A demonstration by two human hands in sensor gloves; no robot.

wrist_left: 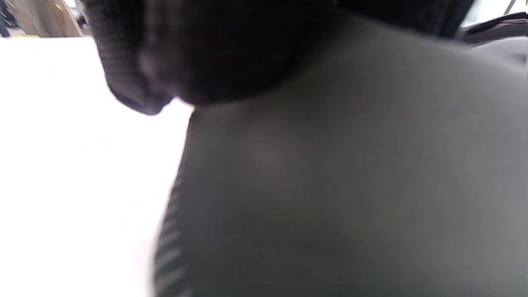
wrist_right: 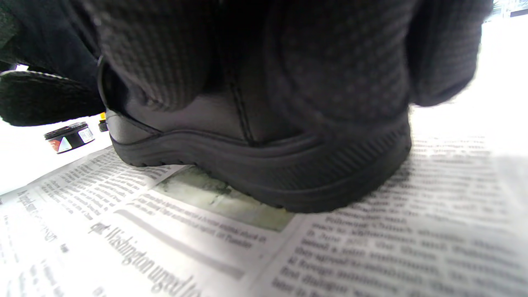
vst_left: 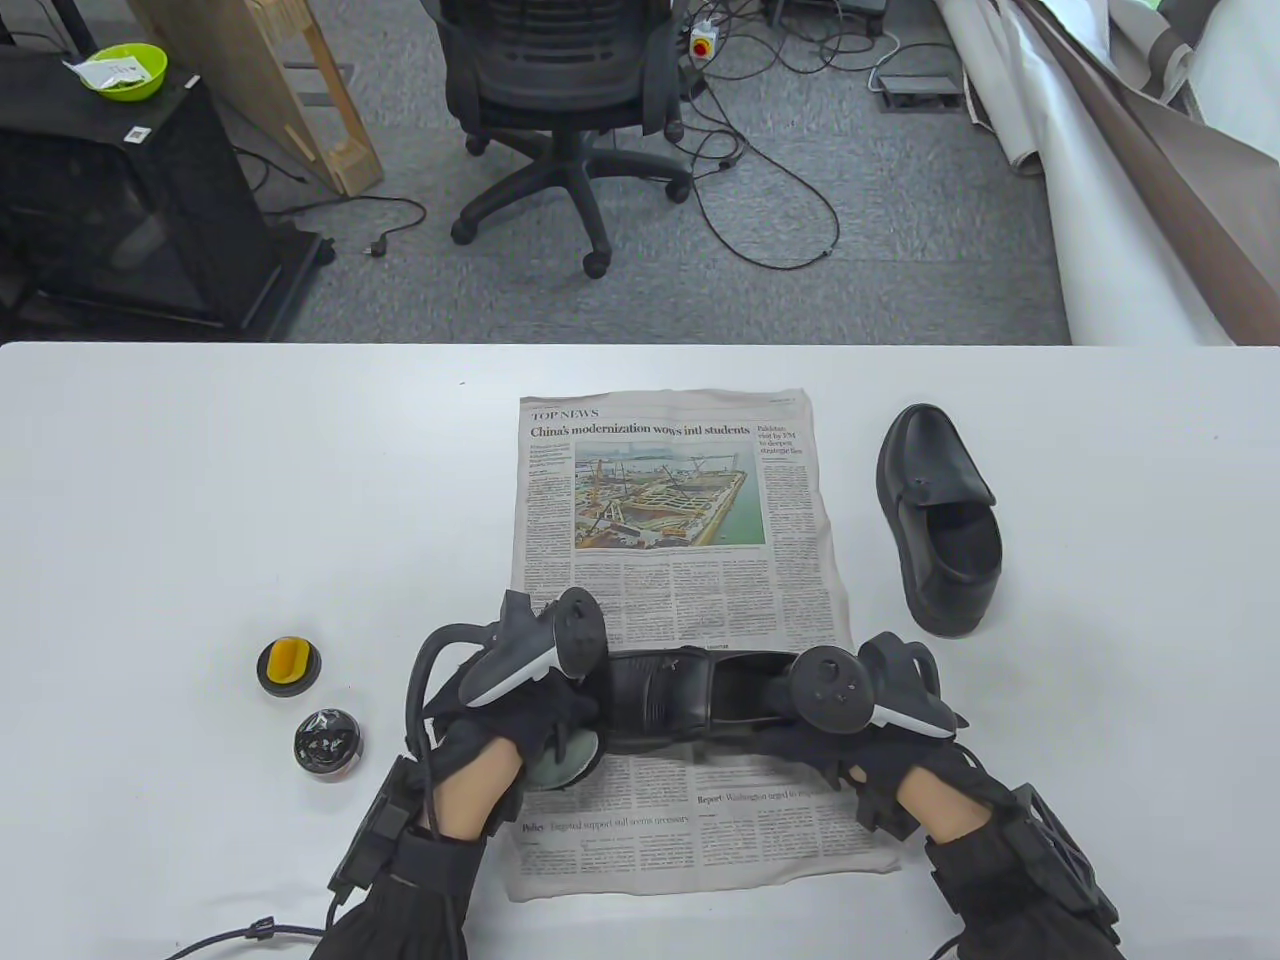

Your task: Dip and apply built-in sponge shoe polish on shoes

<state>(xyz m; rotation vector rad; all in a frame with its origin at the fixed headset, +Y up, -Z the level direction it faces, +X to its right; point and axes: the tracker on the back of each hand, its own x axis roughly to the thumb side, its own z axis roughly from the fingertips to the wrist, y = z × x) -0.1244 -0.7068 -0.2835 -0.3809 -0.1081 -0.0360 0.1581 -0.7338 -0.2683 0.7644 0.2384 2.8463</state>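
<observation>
Two shoes are out: one stands apart on the bare counter, the other lies across the near part of the newspaper, toe toward the left hand, heel toward the right hand.

In the right wrist view its fingers curl over the heel counter and grip it, sole flat on the paper. The left hand is at the toe, with a grey-green rounded thing under the palm, probably the sponge applicator; whether the fingers close on it I cannot tell, and the left wrist view is a blur.

Well left of the paper sit the open tin and a lid with a yellow insert.

By its look the shoe is smooth leather, stiff at the ribbed sole and heel, softer over the vamp, and likely slick once polished. Holding by heel or sole edge seems wise; pressure on the upper would dent it and smear wet polish.
</observation>
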